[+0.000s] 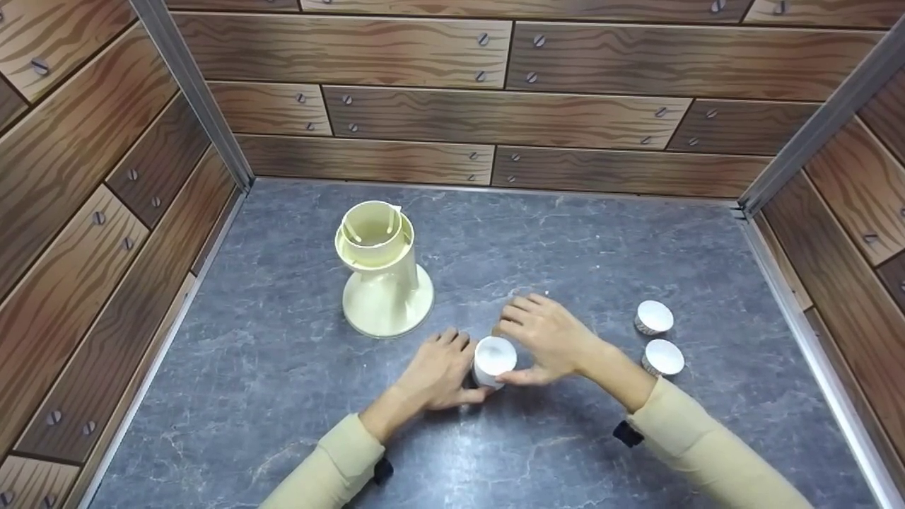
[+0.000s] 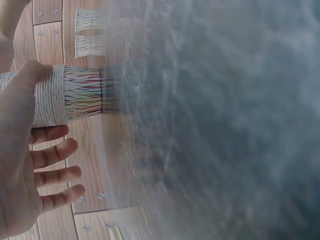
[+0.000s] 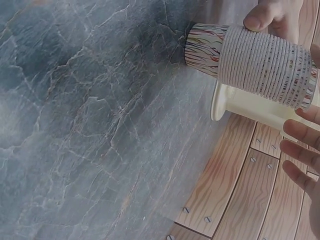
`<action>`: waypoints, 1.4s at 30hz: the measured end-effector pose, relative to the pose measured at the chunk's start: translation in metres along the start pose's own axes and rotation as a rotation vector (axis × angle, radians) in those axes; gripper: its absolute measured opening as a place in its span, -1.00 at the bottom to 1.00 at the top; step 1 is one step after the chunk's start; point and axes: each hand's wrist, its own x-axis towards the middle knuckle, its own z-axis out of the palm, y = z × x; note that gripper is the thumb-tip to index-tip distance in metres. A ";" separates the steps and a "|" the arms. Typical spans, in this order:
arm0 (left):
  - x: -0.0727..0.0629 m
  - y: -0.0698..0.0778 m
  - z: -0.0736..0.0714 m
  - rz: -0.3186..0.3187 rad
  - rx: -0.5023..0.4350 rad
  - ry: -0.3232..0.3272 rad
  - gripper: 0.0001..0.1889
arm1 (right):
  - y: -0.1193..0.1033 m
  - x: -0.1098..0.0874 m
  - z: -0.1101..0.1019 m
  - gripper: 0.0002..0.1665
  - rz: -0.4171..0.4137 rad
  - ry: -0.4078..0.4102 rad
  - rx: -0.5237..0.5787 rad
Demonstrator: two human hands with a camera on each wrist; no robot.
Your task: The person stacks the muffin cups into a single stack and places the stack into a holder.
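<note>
A tall stack of paper cups [image 1: 488, 375] printed with coloured wavy lines stands upright on the table, rims upward. My left hand [image 1: 442, 371] holds the stack from the left, its thumb and index finger around the rims while the other fingers spread away in the left wrist view. From the right, my right hand [image 1: 548, 339] pinches the top paper cup [image 1: 495, 355] between thumb and index finger. Near the stack's upper end, a strip of printed wall [image 3: 313, 82] shows past the close-set rims in the right wrist view.
Two single paper cups [image 1: 654, 317] stand mouth up to the right of my right hand. Behind and left of the stack stands a cream plastic tube [image 1: 385, 297] with a flared base and an open round top. Wood-patterned walls [image 1: 417, 113] enclose the grey marbled table [image 1: 247, 339].
</note>
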 end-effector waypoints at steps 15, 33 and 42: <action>0.001 0.000 -0.001 0.004 0.021 -0.001 -0.28 | 0.001 -0.002 0.005 -0.22 0.009 -0.012 0.034; 0.000 0.000 -0.001 -0.002 0.000 0.019 -0.25 | 0.004 -0.010 -0.010 -0.16 0.087 -0.069 0.046; 0.000 0.000 -0.002 -0.007 -0.033 0.000 -0.21 | 0.009 -0.021 -0.022 0.00 0.170 -0.130 0.040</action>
